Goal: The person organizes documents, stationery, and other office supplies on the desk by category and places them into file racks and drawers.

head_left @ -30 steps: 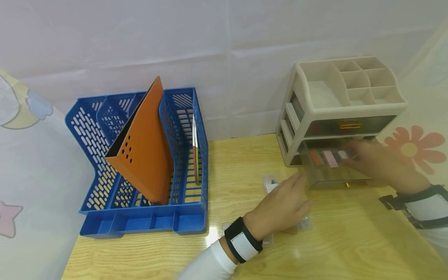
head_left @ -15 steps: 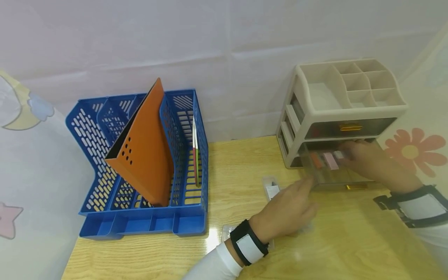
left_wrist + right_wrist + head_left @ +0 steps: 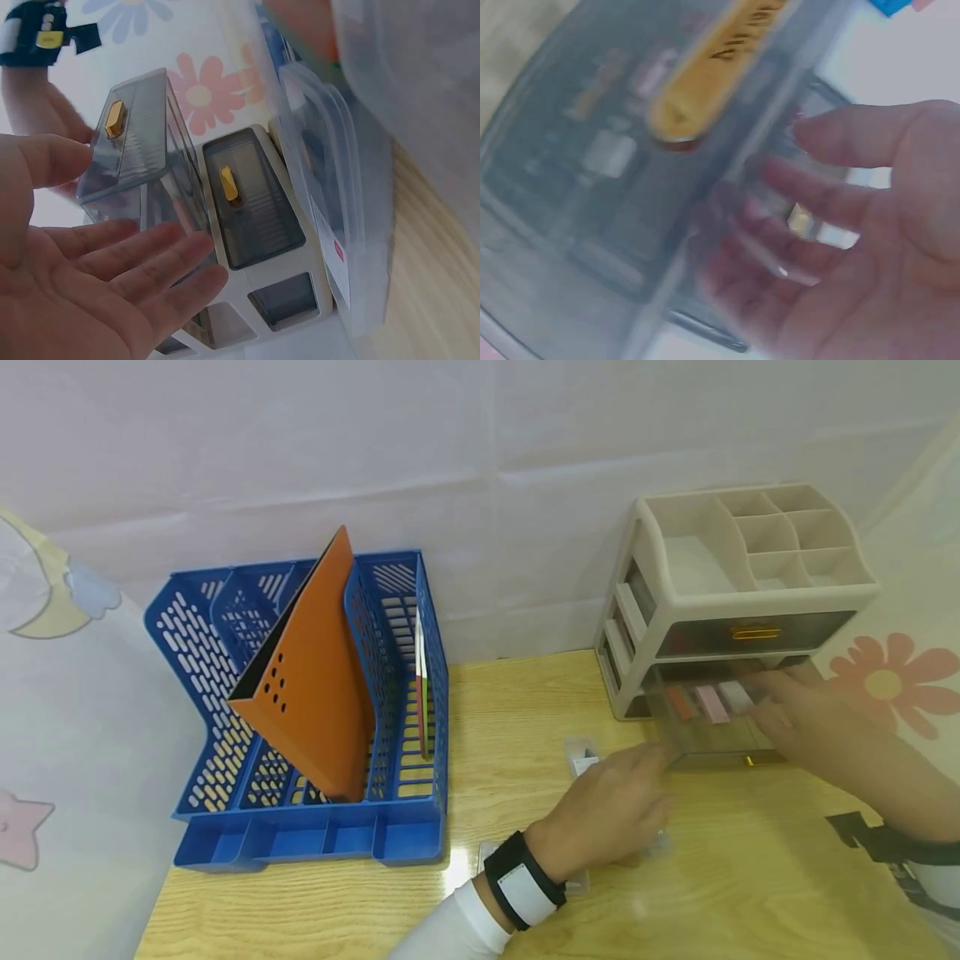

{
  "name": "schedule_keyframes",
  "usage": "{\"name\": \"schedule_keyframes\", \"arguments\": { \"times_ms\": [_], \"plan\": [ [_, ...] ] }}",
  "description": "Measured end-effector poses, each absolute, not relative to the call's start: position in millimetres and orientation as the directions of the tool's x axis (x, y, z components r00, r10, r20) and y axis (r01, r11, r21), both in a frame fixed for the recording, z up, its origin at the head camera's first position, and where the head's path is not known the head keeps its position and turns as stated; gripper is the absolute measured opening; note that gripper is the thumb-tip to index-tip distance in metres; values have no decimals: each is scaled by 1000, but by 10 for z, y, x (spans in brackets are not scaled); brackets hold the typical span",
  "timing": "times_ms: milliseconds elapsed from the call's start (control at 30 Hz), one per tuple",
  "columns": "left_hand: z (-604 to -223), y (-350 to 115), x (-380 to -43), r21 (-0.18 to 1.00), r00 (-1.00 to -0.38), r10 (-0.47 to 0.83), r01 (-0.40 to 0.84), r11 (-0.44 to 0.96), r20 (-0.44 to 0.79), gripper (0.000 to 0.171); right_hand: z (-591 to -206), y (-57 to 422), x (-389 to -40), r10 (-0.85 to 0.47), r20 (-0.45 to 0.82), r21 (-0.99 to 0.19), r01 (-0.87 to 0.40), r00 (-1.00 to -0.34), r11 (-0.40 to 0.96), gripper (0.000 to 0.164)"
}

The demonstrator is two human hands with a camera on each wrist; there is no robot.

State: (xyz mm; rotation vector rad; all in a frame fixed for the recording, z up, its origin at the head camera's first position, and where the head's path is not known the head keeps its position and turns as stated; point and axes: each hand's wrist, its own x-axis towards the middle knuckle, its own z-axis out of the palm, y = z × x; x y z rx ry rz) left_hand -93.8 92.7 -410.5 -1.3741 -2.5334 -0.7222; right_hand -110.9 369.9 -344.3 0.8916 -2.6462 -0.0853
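The clear lower drawer of a cream desktop organizer is pulled out. Inside lie an orange block, a pink block and a whitish block, their kind too small to tell. My left hand is at the drawer's front left corner; in the left wrist view its fingers extend fairly straight beside the drawer, holding nothing. Blurred, my right hand is over the drawer's right side. The right wrist view shows its loosely bent fingers with nothing seen between them, partly behind the clear drawer wall.
A blue desk file rack stands at left, holding an orange folder and thin booklets. Clear plastic cases lie on the wooden table, partly under my left hand. A pale curtain hangs behind.
My right hand has drawn back to the right from the blocks, leaving the whitish block in fuller view beside the pink one. My left hand stays near the drawer corner.
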Motion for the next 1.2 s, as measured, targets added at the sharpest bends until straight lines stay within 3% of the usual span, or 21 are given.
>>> {"name": "schedule_keyframes", "arguments": {
  "times_ms": [67,133,167,233,267,300,333,533,867,1200],
  "plan": [
    [-4110,904,-943,322,-550,744,832,451,380,40,-3362,3603,-996,-435,296,-71,-474,-850,878,24],
    [-4121,885,-945,301,-538,751,841,449,382,41,-3320,3500,-930,-358,351,-214,-446,-865,869,25],
    [-4128,876,-942,282,-530,757,847,451,383,41,-3317,3447,-923,-393,404,-228,-507,-826,832,24],
    [-4139,859,-933,231,-508,767,861,453,391,42,-3348,3352,-916,-471,569,-139,-643,-674,753,30],
    [-4143,850,-926,202,-502,774,865,460,387,43,-3368,3299,-914,-497,641,-83,-697,-585,712,38],
    [-4146,838,-917,173,-495,780,868,466,384,44,-3379,3239,-903,-506,676,-60,-724,-536,687,49],
    [-4145,823,-904,144,-489,786,870,472,378,44,-3389,3176,-888,-506,704,-43,-741,-499,670,54],
    [-4143,684,-839,28,-443,827,886,463,346,47,-3496,2910,-773,-517,752,-53,-820,-408,570,46],
    [-4182,298,-658,-105,-375,852,893,438,365,40,-3657,2751,-601,-545,704,-35,-789,-455,614,44],
    [-4153,-57,-511,-106,-414,864,883,458,286,39,-3834,2654,-484,-576,676,-47,-807,-459,588,41]
  ]
}}
